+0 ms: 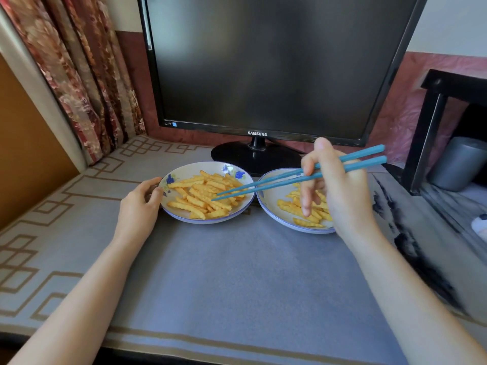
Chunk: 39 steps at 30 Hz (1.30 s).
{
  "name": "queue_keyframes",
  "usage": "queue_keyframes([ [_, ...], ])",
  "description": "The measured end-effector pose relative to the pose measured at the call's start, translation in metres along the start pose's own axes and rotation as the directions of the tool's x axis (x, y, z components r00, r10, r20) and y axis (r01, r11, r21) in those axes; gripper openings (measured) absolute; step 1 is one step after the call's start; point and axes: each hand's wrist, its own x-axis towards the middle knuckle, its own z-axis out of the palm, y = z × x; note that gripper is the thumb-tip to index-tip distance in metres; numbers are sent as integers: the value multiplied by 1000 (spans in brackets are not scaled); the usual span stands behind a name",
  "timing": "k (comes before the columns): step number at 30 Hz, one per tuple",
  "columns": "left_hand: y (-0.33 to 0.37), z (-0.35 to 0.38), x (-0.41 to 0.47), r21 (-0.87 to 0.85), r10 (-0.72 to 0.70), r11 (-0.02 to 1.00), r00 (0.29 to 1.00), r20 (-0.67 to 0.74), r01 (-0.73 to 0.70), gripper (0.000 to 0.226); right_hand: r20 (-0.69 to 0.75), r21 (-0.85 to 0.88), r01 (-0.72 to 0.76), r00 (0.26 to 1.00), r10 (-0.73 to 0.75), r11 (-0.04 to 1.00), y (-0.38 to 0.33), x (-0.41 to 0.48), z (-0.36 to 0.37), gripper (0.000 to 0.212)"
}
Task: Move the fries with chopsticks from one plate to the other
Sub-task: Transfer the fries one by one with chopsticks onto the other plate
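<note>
Two white plates with blue rims stand side by side on the grey cloth. The left plate [181,213] carries a big heap of crinkle-cut fries [204,192]. The right plate [271,212] has fewer fries [307,219], partly hidden behind my right hand [340,191]. That hand grips a pair of teal chopsticks [276,181] above the right plate, and their tips reach left over the heap on the left plate. No fry shows between the tips. My left hand [142,204] pinches the left plate's left rim.
A black monitor [263,64] stands on its round base [253,156] directly behind the plates. A patterned curtain [87,75] hangs at the back left. At the right are a black frame [432,127] and a grey cylinder [458,164]. The table's front edge runs along the bottom.
</note>
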Motion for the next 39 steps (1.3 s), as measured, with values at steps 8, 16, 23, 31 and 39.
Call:
queue_keyframes([
  [8,2,0,-1,-1,-5,1000,1000,-2,5,31,142,-61,-13,990,22,998,7,-5,7,44],
  [16,2,-1,-2,-6,-5,1000,1000,-2,5,31,-37,-66,27,999,-30,997,-14,17,-41,42],
  [23,-1,0,1,1,-9,1000,1000,-2,9,32,-20,-300,-26,1000,21,954,-14,26,-79,41],
  [31,-2,0,0,-7,-3,1000,1000,1,3,32,11,-377,-10,1000,15,926,-21,26,-97,40],
  [39,1,0,0,-1,-1,1000,1000,-11,1,32,27,-377,31,999,-23,926,-25,25,-99,41],
])
